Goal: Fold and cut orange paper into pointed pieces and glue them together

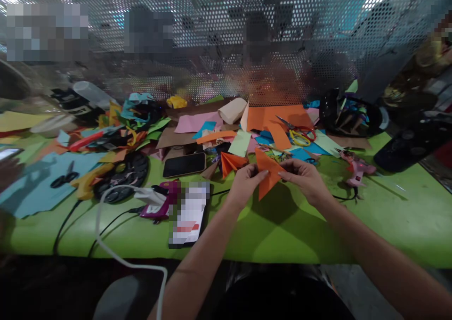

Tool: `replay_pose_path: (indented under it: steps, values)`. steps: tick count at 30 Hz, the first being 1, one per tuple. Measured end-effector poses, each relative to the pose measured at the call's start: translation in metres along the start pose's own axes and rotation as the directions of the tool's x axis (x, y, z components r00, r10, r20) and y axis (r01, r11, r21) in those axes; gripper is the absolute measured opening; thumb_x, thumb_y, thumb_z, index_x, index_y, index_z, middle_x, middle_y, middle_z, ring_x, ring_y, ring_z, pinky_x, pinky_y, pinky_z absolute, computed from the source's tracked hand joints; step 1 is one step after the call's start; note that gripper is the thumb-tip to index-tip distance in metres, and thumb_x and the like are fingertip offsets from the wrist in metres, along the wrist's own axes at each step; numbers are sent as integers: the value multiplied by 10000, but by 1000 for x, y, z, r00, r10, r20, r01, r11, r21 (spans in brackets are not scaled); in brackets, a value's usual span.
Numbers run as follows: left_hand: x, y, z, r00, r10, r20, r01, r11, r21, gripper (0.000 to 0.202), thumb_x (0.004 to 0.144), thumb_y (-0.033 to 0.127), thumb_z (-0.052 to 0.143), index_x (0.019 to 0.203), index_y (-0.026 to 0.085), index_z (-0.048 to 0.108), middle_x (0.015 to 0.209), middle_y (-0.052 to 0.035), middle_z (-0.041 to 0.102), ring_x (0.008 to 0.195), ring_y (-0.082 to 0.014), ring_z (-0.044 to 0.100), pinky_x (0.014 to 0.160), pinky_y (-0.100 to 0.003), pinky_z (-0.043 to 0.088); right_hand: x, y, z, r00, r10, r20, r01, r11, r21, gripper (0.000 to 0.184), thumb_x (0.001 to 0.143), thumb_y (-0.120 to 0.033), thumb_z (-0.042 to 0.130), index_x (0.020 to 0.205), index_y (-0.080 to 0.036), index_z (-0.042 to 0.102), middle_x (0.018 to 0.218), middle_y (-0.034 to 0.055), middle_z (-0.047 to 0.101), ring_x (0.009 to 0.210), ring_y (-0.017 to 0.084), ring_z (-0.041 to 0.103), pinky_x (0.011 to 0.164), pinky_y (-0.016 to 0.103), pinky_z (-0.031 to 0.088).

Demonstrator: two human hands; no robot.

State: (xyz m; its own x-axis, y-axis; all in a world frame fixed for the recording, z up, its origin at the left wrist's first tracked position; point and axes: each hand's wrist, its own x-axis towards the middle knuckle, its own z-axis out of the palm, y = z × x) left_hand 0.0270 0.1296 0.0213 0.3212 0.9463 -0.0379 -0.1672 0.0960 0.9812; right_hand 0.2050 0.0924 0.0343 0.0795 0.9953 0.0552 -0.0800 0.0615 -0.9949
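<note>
A folded orange paper piece (268, 175) is held above the green table (282, 225) between both of my hands. My left hand (245, 182) pinches its left edge, fingers closed on the paper. My right hand (306, 177) grips its right corner, fingers curled round it. Just behind my left hand lies another folded orange paper (231, 162) on the table.
Coloured paper sheets and scraps (275, 119) cover the back of the table, with scissors (298, 132) on them. A black phone (184, 164), a second phone (189, 216), white cable (116, 258), pink glue gun (356, 169) and black scissors (63, 176) lie around. A perforated screen stands behind.
</note>
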Motion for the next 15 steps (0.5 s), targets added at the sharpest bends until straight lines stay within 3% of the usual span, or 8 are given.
replay_pose_path:
  steps: [9, 15]
  values:
    - [-3, 7, 3, 1000, -19, -6, 19, 998, -61, 290, 639, 335, 812, 852, 155, 733, 838, -37, 728, 848, -176, 641, 832, -304, 488, 0, -3, -1, 1000, 14, -20, -13, 998, 69, 221, 608, -325, 828, 793, -228, 754, 727, -2, 692, 667, 148, 587, 632, 290, 477]
    - [-4, 2, 1, 997, -61, -40, 60, 998, -29, 233, 650, 343, 783, 775, 161, 708, 772, -8, 678, 752, -140, 593, 680, -231, 457, 0, -4, -3, 998, -28, -47, 31, 997, 68, 139, 633, -295, 784, 754, -233, 754, 778, 7, 711, 725, 167, 616, 702, 318, 510]
